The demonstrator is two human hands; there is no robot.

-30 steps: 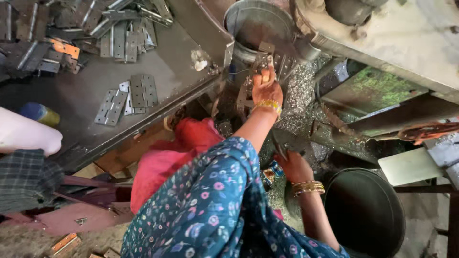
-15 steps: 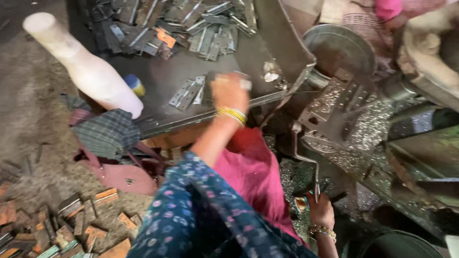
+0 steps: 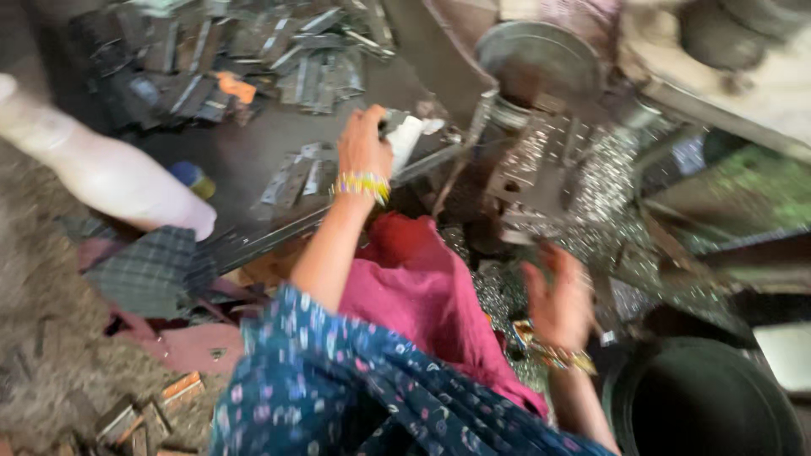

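I see dark metal table (image 3: 253, 160) with heap of flat grey metal hinge plates (image 3: 245, 51) at 11 o'clock, few loose plates (image 3: 291, 173) just left of left hand (image 3: 365, 143). Pale plastic bottle (image 3: 110, 173) at 9 o'clock. Round metal bowl (image 3: 541, 55) at 1 o'clock. Left fingers closed around small white-grey piece (image 3: 404, 135) at table edge. Right hand (image 3: 557, 304) blurred, fingers spread, empty, above glittering metal shavings (image 3: 591, 186). Dark round tub (image 3: 701, 405) at 5 o'clock.

Hinges (image 3: 291, 173) on tray (image 3: 245, 152), left of press (image 3: 541, 169); bin (image 3: 701, 405) right.
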